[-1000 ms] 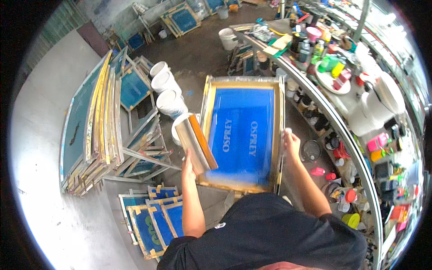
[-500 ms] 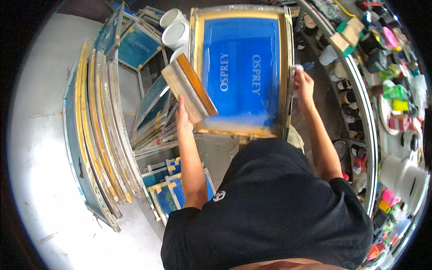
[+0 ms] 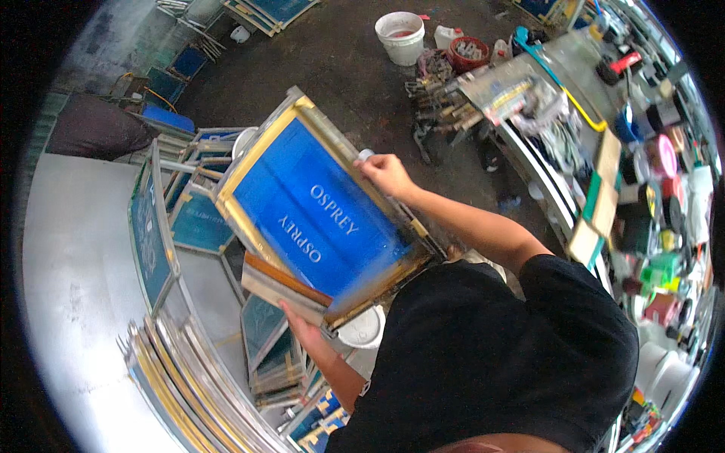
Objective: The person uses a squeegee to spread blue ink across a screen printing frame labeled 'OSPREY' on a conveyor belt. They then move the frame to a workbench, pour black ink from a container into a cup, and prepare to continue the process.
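Observation:
A wood-framed printing screen (image 3: 291,174) with blue mesh and pale lettering is held slanted in front of me. My right hand (image 3: 387,177) is closed at its upper right edge, with a small white piece (image 3: 367,155) at the fingertips that I cannot make out. My left hand (image 3: 302,325) grips a squeegee (image 3: 283,287) with a pale wooden body and an orange-brown strip, lying across the screen's lower left corner. A white lidded bucket (image 3: 359,332) is partly hidden below the screen.
Stacked screens (image 3: 170,377) and racked teal screens (image 3: 200,219) stand left beside a pale wall (image 3: 75,287). A white bucket (image 3: 400,41) stands on the dark floor (image 3: 325,60). A long bench (image 3: 555,60) crowded with containers, tools and rags curves along my right.
I have turned, swinging the screen from upright in view to a leftward slant; both hands moved left with it and still hold it and the squeegee. More floor shows ahead.

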Demonstrator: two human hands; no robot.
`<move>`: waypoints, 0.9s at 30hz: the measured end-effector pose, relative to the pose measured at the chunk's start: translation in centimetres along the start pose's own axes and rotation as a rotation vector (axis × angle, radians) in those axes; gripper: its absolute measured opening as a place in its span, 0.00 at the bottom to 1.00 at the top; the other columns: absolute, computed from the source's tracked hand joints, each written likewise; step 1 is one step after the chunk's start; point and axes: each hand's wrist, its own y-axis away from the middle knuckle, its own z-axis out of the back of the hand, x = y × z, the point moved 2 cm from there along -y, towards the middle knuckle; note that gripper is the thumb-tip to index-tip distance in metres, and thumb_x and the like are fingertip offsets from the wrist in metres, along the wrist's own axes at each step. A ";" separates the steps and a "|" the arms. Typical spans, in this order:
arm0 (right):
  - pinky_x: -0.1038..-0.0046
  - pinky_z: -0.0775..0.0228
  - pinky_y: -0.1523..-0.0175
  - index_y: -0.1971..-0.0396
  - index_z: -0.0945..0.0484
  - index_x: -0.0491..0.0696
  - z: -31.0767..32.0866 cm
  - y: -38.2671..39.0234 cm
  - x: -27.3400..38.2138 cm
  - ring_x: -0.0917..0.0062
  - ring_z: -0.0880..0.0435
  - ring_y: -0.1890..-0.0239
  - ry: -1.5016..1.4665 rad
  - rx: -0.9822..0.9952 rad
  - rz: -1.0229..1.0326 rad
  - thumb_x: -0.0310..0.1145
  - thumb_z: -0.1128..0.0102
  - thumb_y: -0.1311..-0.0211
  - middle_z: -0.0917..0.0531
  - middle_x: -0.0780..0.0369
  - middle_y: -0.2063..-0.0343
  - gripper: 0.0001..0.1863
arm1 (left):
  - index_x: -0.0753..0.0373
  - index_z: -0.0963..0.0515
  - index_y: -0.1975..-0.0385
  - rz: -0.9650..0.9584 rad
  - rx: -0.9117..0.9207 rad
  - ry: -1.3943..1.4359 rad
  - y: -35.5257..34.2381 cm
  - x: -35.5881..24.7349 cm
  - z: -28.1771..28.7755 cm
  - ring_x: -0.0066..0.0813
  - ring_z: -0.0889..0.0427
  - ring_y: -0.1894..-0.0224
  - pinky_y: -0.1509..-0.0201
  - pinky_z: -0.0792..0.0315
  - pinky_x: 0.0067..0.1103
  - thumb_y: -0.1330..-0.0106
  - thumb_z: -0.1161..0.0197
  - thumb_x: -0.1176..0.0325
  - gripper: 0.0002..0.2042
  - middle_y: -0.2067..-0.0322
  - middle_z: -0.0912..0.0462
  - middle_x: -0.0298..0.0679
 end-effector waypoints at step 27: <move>0.66 0.29 0.65 0.76 0.17 0.45 -2.5 -82.9 1.1 0.76 0.21 0.76 0.032 -0.315 -0.177 0.54 0.35 0.41 0.18 0.61 0.82 0.24 | 0.64 0.47 0.26 0.126 0.128 -0.172 -86.5 -11.2 -40.3 0.44 0.41 0.27 0.25 0.45 0.40 0.29 0.48 0.37 0.42 0.27 0.43 0.46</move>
